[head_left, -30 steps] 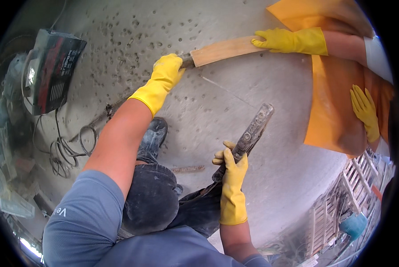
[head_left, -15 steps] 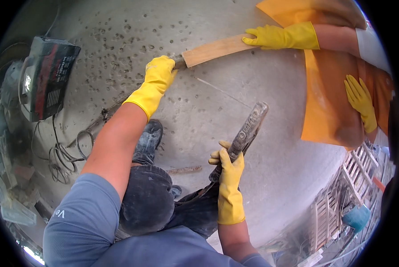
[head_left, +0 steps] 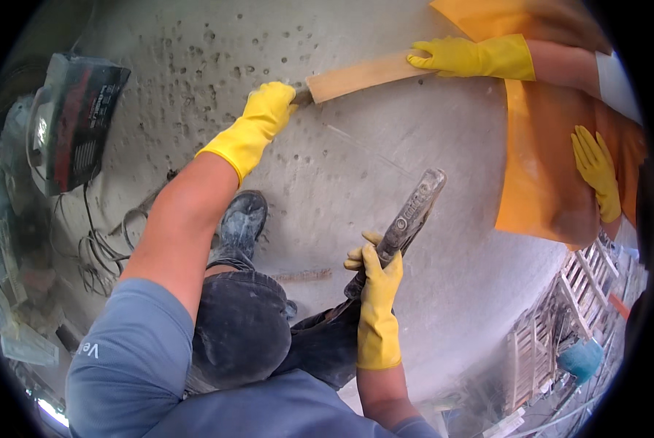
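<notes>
Left hand [head_left: 268, 109], in a yellow rubber glove, is reaching up & away across the concrete floor [head_left: 356, 168], fingers curled and pressed together around the near end of a wooden board [head_left: 363, 75]; whether something small is sitting btwn glove and board can't be told. The board is lying flat on the floor, running up-right, w/ its far end being held down by a co-worker's gloved hand [head_left: 451, 57], also yellow, fingers flat on the wood. That person's other gloved hand [head_left: 597, 171] is resting on an orange apron [head_left: 539, 175] at the right. Right hand [head_left: 376, 274], yellow glove too, is gripping the lower part of a long dusty hand tool [head_left: 413, 210], fingers wrapped tight round it, thumb side up; the tool is angling up-right above the floor, well apart from the board. Below the left forearm a dust-covered boot [head_left: 243, 219] is standing on the floor, dark trousers bent at the knee beside it. At far left a power tool [head_left: 71, 120] w/ a red-and-black body is sitting on the floor, cable [head_left: 101, 248] looping near it. Wooden pallets [head_left: 568, 306] are showing at lower right.
</notes>
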A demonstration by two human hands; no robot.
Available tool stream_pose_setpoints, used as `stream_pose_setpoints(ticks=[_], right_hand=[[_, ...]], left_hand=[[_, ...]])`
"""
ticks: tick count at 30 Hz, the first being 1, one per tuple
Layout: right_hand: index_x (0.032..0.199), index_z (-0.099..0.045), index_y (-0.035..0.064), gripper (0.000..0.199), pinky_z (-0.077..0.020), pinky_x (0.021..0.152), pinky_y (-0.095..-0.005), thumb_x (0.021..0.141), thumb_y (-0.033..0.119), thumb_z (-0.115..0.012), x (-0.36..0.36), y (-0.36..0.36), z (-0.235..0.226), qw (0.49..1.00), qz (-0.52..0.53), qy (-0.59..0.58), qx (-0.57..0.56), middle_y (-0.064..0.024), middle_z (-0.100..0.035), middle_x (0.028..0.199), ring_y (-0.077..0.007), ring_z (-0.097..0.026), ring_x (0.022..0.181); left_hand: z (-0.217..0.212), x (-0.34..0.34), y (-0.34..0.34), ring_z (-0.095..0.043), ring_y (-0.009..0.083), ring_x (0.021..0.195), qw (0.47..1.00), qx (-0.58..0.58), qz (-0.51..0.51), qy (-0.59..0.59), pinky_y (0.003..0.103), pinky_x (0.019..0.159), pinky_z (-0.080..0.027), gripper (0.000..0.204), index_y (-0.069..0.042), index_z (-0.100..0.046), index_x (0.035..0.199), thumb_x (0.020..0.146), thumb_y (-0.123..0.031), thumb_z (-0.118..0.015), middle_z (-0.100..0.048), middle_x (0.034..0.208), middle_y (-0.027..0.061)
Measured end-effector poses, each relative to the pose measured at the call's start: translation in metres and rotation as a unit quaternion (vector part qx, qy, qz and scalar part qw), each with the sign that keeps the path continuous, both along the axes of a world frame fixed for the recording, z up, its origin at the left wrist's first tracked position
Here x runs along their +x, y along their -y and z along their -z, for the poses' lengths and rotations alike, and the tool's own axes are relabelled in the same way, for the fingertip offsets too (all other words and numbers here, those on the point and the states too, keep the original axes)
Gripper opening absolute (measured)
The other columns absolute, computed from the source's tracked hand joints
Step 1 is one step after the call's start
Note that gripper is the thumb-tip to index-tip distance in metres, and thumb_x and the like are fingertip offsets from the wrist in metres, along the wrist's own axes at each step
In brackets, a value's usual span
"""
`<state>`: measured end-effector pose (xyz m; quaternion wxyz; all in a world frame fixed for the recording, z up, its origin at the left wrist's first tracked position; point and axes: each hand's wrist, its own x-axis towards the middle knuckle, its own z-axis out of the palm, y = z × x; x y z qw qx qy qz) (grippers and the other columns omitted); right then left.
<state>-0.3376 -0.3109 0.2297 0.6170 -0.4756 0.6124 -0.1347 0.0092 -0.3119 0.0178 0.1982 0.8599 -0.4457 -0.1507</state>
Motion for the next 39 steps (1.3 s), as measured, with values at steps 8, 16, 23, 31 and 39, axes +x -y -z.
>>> stream_pose_setpoints(ticks=[8, 16, 23, 31, 39], right_hand=[[0.136, -0.063, -0.0076, 0.041, -0.0640, 0.079, -0.0363, 0.105, 0.016, -0.074, 0.002, 0.004, 0.002, 1.000, -0.008, 0.002, 0.006, -0.0161, -0.077, 0.095, -0.0239, -0.076, 0.078], [0.136, -0.063, -0.0072, 0.040, -0.0641, 0.079, -0.0361, 0.105, 0.016, -0.073, 0.004, 0.005, 0.003, 1.000, -0.015, -0.001, 0.014, -0.0158, -0.077, 0.096, -0.0233, -0.077, 0.078], [0.136, -0.063, -0.0069, 0.040, -0.0641, 0.080, -0.0360, 0.105, 0.016, -0.073, 0.007, 0.005, 0.000, 1.000, -0.008, 0.008, 0.018, -0.0159, -0.077, 0.097, -0.0229, -0.077, 0.079], [0.135, -0.064, -0.0068, 0.041, -0.0640, 0.080, -0.0356, 0.104, 0.018, -0.074, 0.005, 0.003, 0.001, 1.000, -0.005, 0.010, 0.015, -0.0156, -0.077, 0.096, -0.0231, -0.077, 0.079], [0.135, -0.064, -0.0065, 0.039, -0.0640, 0.080, -0.0353, 0.105, 0.016, -0.073, 0.003, 0.002, 0.003, 1.000, -0.003, 0.018, 0.014, -0.0156, -0.077, 0.096, -0.0230, -0.077, 0.079]], left_hand=[[-0.007, 0.000, 0.001, -0.072, 0.0437, 0.103, 1.000, 0.015, 0.006, -0.020, 0.053, 0.088, -0.058, 0.023, -0.007, -0.075, 0.103, 0.091, -0.024, -0.085, -0.076, 0.106, 0.0194], [-0.004, 0.002, -0.005, -0.073, 0.0406, 0.106, 1.000, -0.017, -0.006, -0.024, 0.052, 0.090, -0.059, 0.023, -0.007, -0.077, 0.102, 0.088, -0.024, -0.086, -0.077, 0.107, 0.0166], [-0.003, 0.003, -0.016, -0.072, 0.0412, 0.108, 0.998, -0.034, -0.014, -0.058, 0.052, 0.091, -0.058, 0.023, -0.008, -0.077, 0.104, 0.088, -0.021, -0.086, -0.076, 0.110, 0.0164], [-0.018, -0.007, -0.008, -0.071, 0.0429, 0.103, 0.994, -0.022, -0.075, -0.074, 0.053, 0.091, -0.057, 0.021, -0.008, -0.080, 0.103, 0.088, -0.021, -0.085, -0.076, 0.104, 0.0177], [-0.002, -0.008, -0.007, -0.073, 0.0427, 0.099, 0.998, -0.022, -0.057, -0.025, 0.053, 0.088, -0.058, 0.018, -0.009, -0.081, 0.100, 0.090, -0.024, -0.084, -0.077, 0.100, 0.0179]])
